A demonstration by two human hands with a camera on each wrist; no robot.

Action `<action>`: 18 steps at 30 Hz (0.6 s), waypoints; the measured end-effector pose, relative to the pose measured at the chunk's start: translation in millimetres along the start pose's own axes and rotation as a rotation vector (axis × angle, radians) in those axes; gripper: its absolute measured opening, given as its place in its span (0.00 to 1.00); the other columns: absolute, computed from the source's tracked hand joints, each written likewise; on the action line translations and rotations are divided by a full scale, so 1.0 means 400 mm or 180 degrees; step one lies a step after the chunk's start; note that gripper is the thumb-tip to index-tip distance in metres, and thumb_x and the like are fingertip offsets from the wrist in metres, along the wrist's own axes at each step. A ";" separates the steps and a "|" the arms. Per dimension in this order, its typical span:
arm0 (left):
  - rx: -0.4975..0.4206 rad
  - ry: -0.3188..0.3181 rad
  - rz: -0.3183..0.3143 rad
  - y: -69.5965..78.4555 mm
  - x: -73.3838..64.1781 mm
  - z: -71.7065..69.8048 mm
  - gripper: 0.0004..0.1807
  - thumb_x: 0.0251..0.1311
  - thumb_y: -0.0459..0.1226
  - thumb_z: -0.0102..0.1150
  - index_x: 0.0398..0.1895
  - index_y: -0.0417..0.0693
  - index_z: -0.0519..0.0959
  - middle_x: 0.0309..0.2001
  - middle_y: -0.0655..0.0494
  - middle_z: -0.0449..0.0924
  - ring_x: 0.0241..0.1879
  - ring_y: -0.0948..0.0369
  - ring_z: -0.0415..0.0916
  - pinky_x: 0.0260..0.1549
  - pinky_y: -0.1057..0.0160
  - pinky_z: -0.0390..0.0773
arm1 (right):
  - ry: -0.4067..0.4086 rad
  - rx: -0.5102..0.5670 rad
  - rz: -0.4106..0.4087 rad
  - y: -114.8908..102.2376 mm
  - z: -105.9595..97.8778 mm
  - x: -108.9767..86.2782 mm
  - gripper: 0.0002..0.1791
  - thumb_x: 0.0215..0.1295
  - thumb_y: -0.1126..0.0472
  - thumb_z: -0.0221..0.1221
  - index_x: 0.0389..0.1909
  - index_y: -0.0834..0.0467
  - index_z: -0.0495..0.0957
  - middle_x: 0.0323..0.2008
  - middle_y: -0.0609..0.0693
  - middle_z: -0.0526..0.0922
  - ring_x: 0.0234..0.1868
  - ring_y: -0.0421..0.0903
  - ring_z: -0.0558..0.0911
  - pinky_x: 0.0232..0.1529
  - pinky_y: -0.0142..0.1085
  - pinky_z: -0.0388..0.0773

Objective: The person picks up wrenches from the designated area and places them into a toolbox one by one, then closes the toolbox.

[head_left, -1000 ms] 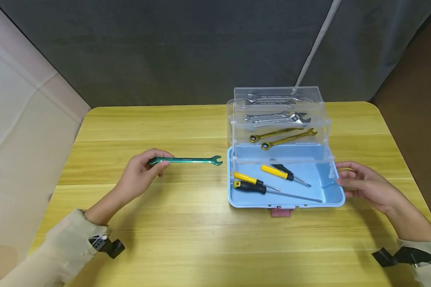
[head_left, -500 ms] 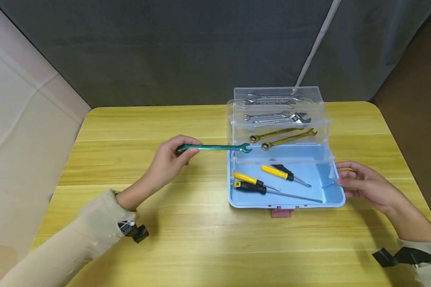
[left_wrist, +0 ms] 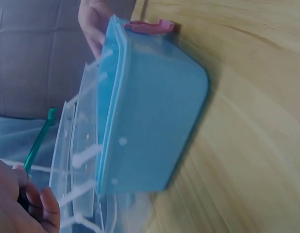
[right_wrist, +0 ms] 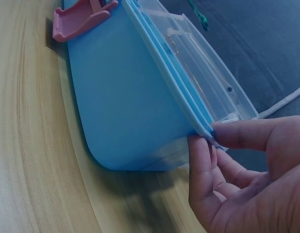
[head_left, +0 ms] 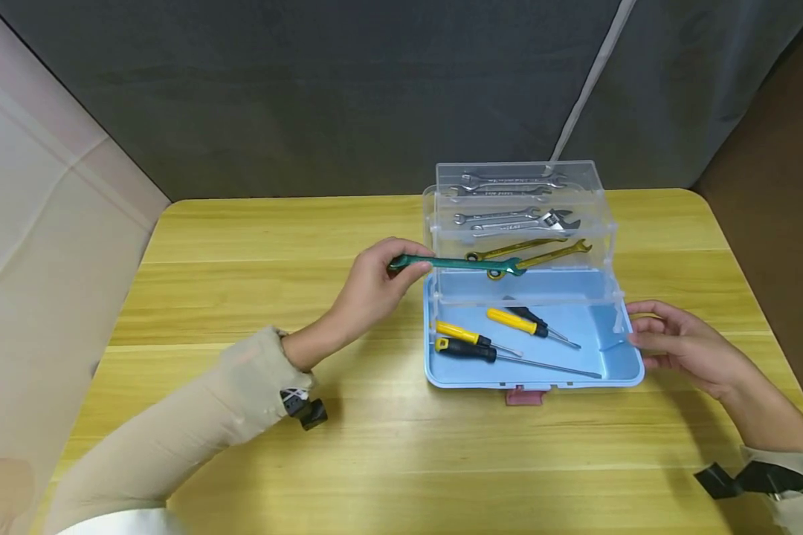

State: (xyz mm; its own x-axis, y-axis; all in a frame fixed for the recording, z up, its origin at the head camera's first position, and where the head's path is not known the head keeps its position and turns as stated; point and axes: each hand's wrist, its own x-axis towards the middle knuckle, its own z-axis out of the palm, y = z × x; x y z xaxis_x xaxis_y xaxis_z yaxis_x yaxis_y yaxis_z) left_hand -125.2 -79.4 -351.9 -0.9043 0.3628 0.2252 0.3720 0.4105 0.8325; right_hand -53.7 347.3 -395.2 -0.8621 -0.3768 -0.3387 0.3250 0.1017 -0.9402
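Note:
My left hand [head_left: 379, 282] pinches a green open-end wrench [head_left: 465, 263] by its left end, thumb in front. The wrench lies level over the clear upper trays of a light blue toolbox [head_left: 575, 384], overlapping two gold ratchet wrenches [head_left: 554, 257] in the head view. In the left wrist view, its free end stands above the trays. My right hand [head_left: 685, 345] grips the box's right rim, thumb on the inner side and fingers outside, plain in the right wrist view. Inside the blue base lie several screwdrivers with yellow and black handles [head_left: 467, 349].
Silver wrenches [head_left: 497, 216] and an adjustable wrench [head_left: 555, 221] fill the farther clear trays. A pink latch [head_left: 525, 397] hangs on the box's front. The wooden table [head_left: 375, 446] meets a dark grey curtain [head_left: 308, 96] at the back.
My left hand has carried the green wrench rightward and away from me, from beside the toolbox to over its trays. The right hand and the box have stayed in place.

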 end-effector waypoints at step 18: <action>0.0433 -0.0281 -0.0102 0.045 0.071 0.121 0.10 0.61 0.41 0.59 0.42 0.50 0.82 0.47 0.58 0.79 0.51 0.64 0.73 0.51 0.67 0.70 | -0.0146 0.0077 -0.0055 -0.002 0.001 0.000 0.19 0.67 0.74 0.48 0.55 0.54 0.68 0.40 0.49 0.81 0.38 0.46 0.82 0.36 0.39 0.79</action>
State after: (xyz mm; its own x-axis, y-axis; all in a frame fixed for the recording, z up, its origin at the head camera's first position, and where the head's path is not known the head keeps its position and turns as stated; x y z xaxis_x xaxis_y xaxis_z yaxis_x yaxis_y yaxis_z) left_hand -133.9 -21.4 -354.9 -0.8964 0.4173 0.1491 0.3735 0.5304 0.7610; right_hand -53.9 346.9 -394.5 -0.8492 -0.4201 -0.3199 0.3199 0.0725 -0.9447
